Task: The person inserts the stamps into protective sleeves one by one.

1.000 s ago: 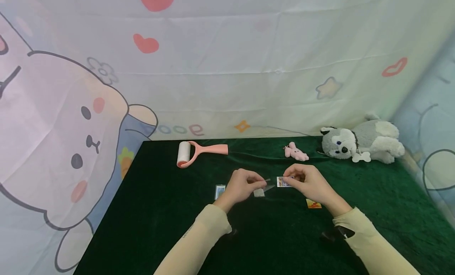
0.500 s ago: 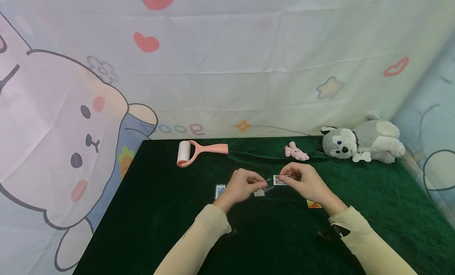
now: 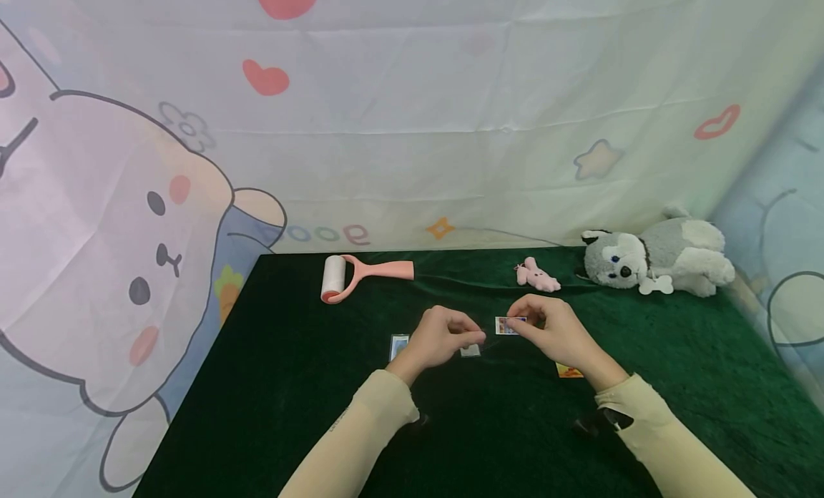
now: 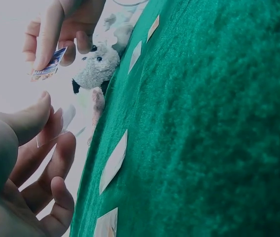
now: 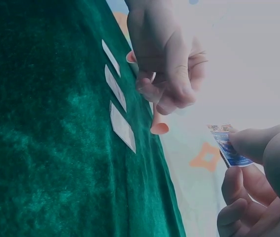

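In the head view my left hand is raised over the green cloth, thumb and forefinger together. The left wrist view shows that it pinches a small clear plastic sleeve. Across a short gap, my right hand pinches a small printed card between thumb and fingers. The right wrist view shows this card's blue printed face. The card and sleeve are apart. Below my left hand lies a pale flat piece; a blue-pictured card is partly hidden behind that wrist. An orange-yellow card lies beside my right wrist.
Green velvet cloth covers the table. A pink-handled lint roller lies at the back left. Farther right are a small pink plush toy and a grey-and-white plush dog. A printed curtain hangs behind.
My right hand has moved slightly left with the card, closer to the left hand, then held nearly still. The left hand has barely moved.
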Demonstrator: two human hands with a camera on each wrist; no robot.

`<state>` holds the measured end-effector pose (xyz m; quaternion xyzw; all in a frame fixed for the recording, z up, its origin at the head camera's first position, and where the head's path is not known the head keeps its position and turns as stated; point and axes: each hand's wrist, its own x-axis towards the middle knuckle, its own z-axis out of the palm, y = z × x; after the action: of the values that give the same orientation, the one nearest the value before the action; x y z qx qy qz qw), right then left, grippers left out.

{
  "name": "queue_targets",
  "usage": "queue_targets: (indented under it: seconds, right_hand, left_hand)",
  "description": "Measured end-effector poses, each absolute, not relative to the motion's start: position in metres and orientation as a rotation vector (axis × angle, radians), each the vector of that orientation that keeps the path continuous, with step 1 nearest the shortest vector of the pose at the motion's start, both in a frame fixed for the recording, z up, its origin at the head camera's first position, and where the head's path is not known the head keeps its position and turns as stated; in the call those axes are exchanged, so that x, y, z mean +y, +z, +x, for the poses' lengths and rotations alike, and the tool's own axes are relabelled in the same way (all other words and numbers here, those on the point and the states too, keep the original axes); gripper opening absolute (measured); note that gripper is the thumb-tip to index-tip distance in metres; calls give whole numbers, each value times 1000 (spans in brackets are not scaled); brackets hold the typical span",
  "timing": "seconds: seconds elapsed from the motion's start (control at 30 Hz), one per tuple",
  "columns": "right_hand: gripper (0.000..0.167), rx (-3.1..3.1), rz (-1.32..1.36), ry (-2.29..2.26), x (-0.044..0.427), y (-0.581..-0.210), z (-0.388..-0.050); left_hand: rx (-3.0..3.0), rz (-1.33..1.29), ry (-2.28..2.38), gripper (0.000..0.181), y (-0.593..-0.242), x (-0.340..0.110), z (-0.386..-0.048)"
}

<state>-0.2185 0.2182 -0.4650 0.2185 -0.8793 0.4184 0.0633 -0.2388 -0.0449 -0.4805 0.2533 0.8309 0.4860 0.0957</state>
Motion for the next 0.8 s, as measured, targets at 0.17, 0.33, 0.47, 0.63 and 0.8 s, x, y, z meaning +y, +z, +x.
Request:
queue_targets:
  seconds: [0.17, 0.33, 0.47, 0.63, 0.8]
  right_hand:
    - [6, -2635, 677, 1257, 218, -467, -219]
    - [6, -2625, 683, 1257, 218, -468, -220]
    - [6, -2630, 678, 1266, 218, -468, -219]
    - [6, -2632, 672, 1282, 218, -467, -219]
    - [5, -2633, 665, 1287, 218, -468, -219]
  left_hand:
    - [2463, 739, 1432, 12, -480, -46, -240]
    - [2448, 763, 1421, 18, -481, -46, -241]
    - [2448, 767, 1422, 19, -482, -45, -241]
    - [2468, 702, 1444, 12, -482, -45, -240]
    - [2482, 674, 1478, 6, -482, -44, -240]
